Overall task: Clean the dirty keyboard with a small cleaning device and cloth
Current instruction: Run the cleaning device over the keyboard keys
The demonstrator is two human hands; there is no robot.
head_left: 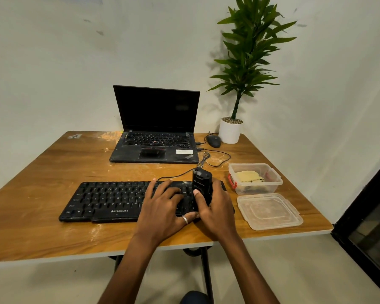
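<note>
Gripping cleaning device (202, 183) mid-body with right hand (215, 207); looks rigid, light, slick. Pinning keyboard (105, 200) with flat, relaxed left hand (165, 202); stiff, likely slides on worktop (53, 172).

one keyboard (110, 200), one cleaning device (201, 183), one laptop (156, 148), one mouse (214, 141), one plant (250, 51)

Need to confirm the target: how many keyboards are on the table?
2. The black standalone keyboard lies in front; the laptop's built-in keyboard sits behind it. None seems hidden.
</note>
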